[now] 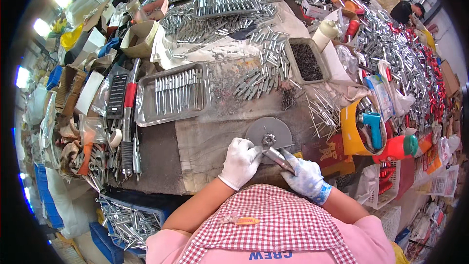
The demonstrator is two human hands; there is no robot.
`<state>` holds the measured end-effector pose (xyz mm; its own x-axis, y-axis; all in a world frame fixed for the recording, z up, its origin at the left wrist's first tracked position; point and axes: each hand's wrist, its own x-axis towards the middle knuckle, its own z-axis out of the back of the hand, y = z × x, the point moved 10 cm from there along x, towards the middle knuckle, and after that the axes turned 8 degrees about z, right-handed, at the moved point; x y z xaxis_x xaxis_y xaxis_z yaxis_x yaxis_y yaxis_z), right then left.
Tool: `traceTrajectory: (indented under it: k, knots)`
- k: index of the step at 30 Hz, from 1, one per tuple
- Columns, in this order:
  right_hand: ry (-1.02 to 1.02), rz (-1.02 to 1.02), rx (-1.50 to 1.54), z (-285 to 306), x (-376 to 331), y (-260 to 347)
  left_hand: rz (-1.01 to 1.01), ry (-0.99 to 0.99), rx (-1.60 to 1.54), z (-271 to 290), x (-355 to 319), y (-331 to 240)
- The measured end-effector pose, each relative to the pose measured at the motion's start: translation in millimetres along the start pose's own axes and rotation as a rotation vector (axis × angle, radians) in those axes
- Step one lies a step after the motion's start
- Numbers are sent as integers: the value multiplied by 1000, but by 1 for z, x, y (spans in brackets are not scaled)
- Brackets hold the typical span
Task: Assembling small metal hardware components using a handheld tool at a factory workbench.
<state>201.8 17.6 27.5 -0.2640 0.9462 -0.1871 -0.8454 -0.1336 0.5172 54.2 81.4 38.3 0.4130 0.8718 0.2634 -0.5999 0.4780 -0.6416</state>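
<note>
My left hand (pixel 240 162), in a white glove, is closed with its fingertips pinched together beside the upper end of a shiny metal cylinder (pixel 279 159). What those fingertips hold, if anything, is too small to make out. Wrapped around the lower end of that tilted cylinder is my right hand (pixel 306 176), gloved in white and blue. Just beyond both hands, a flat grey disc (pixel 281 129) lies on the bench, with a small toothed metal piece (pixel 268 139) at its middle. A thin rod sticks out near the right fingers.
A metal tray (pixel 141 115) with a row of slim shafts stands at left. Loose metal parts (pixel 264 63) lie beyond the disc, near a tray of dark pins (pixel 309 61). Thin rods (pixel 322 112) and a yellow holder with a teal tool (pixel 373 129) are at right. Co-workers sit farther off.
</note>
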Motion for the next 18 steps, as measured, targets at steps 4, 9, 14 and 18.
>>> traceTrajectory:
  k: [4, 9, 14, 18]
  knots:
    - [-566, 66, 468, 39, -27, -30, -20, -58, -65, 8, 0, -7]
    - [-414, -200, -112, 41, -34, -62, -1, -65, -87, 8, 4, -5]
    - [-209, 121, -381, 27, 5, 0, -17, -5, -234, 15, 8, -8]
    - [-350, 355, -210, 43, 26, 53, 301, 87, -483, 24, -2, 0]
